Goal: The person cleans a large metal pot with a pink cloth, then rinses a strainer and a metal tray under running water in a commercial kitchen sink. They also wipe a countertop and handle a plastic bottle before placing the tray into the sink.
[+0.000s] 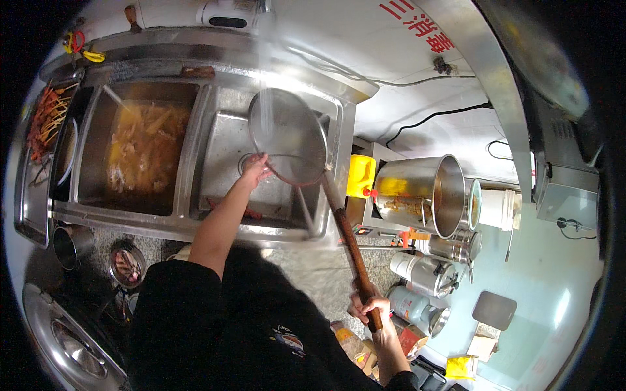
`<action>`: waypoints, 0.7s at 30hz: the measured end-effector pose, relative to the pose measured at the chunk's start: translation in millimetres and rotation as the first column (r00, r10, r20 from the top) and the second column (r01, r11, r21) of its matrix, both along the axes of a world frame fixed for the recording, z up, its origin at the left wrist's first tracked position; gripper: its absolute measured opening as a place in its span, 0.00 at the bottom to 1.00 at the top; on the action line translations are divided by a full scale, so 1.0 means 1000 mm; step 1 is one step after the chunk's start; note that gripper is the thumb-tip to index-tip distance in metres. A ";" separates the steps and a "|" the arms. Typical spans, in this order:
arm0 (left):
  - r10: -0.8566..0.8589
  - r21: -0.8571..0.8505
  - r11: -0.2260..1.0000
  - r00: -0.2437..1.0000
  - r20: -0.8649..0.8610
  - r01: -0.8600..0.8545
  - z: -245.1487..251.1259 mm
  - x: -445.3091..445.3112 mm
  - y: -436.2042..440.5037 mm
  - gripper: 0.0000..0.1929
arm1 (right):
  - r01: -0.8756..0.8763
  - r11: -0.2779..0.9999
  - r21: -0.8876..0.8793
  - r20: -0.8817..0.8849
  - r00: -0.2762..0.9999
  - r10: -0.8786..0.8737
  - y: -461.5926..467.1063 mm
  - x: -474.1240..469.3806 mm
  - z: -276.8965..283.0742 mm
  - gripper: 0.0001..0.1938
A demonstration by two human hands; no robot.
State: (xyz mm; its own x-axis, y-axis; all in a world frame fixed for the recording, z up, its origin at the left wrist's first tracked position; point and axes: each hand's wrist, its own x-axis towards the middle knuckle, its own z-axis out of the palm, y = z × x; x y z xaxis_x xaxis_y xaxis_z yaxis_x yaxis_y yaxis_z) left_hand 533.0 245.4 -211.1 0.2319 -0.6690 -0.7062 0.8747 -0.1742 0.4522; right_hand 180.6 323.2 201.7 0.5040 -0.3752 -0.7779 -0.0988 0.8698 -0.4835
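Note:
A large round mesh skimmer is held tilted over the right-hand steel sink basin. My right hand is wrapped around the lower end of its long wooden handle. At the skimmer's near left rim, my left hand has its fingers on the edge. A stream of water falls from above onto the mesh. Dark reddish scraps lie in the basin near its front side. The drain is partly hidden behind my left hand.
Left of the basin, a sink compartment holds cloudy brown liquid with food pieces. Skewered meat lies in a tray at far left. To the right stand a yellow jug and a large steel pot. A gas cylinder is lower right.

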 end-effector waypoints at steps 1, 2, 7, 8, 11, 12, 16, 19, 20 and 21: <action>0.007 0.014 1.000 0.999 0.044 -0.007 0.005 0.002 -0.007 0.16 | 0.051 0.999 0.002 0.027 0.998 -0.051 0.002 -0.001 0.001 0.28; 0.075 0.059 0.995 0.996 0.056 -0.079 0.010 0.006 -0.013 0.16 | 0.092 0.996 0.009 0.038 0.995 -0.092 0.004 -0.002 0.003 0.30; 0.000 -0.035 0.999 0.952 0.306 0.011 0.044 0.048 -0.048 0.16 | 0.114 0.990 -0.080 -0.006 0.993 -0.115 0.015 -0.010 0.014 0.31; -0.026 -0.051 0.998 0.929 0.370 0.048 0.049 0.054 -0.051 0.16 | 0.127 0.987 -0.095 -0.024 0.991 -0.129 0.016 -0.011 0.016 0.31; -0.133 0.033 0.990 0.868 0.478 0.134 0.051 0.067 -0.054 0.22 | 0.090 0.990 -0.112 -0.056 0.994 -0.097 0.017 -0.009 0.014 0.29; -0.179 0.064 0.983 0.842 0.508 0.170 0.048 0.068 -0.053 0.26 | 0.099 0.989 -0.111 -0.037 0.994 -0.104 0.018 -0.007 0.013 0.28; -0.156 0.100 0.987 0.894 0.420 0.125 0.026 0.067 -0.040 0.23 | 0.015 0.997 -0.078 -0.092 0.995 -0.023 0.015 0.001 0.002 0.27; -0.072 0.171 0.985 0.940 0.334 0.015 0.011 0.060 -0.021 0.26 | 0.028 0.999 -0.023 -0.047 0.998 -0.029 0.009 0.003 -0.008 0.28; -0.077 0.159 0.987 0.965 0.250 0.037 0.008 0.059 -0.011 0.25 | 0.037 0.999 0.009 0.002 0.999 -0.037 0.006 0.003 -0.012 0.28; -0.094 0.141 0.987 0.985 0.148 0.073 0.006 0.057 -0.001 0.24 | 0.052 0.997 0.051 0.039 0.998 -0.054 0.003 0.001 -0.016 0.28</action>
State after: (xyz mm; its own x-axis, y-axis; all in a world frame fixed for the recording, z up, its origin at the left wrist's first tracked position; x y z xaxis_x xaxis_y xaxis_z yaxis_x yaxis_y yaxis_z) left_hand 590.2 244.3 -205.2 0.2920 -0.5914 -0.7516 0.7766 -0.3120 0.5472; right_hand 182.0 326.3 185.8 0.5159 -0.3640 -0.7755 -0.0326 0.8962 -0.4424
